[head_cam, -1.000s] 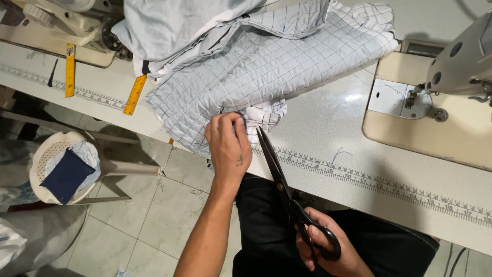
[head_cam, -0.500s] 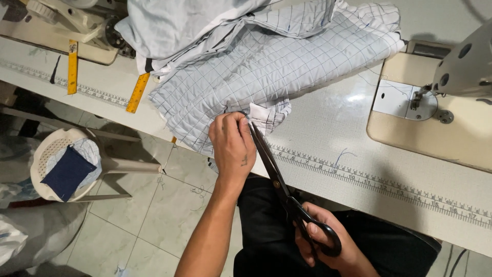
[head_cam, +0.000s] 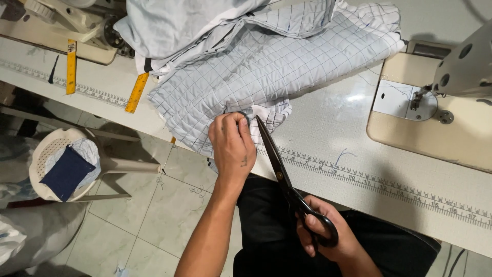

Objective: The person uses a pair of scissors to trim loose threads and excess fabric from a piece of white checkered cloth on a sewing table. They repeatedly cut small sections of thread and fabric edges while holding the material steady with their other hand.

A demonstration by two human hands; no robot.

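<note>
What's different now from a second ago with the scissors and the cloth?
The scissors in the right hand slid forward, their tips now at the folded edge of the checked fabric. The left hand stayed pressing that edge down. The sewing machine and yellow rulers have not moved.

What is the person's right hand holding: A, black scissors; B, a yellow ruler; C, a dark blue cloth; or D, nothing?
A: the right hand grips the handles of the black scissors, whose blades point up toward the checked fabric that the left hand presses down on the table.
</note>
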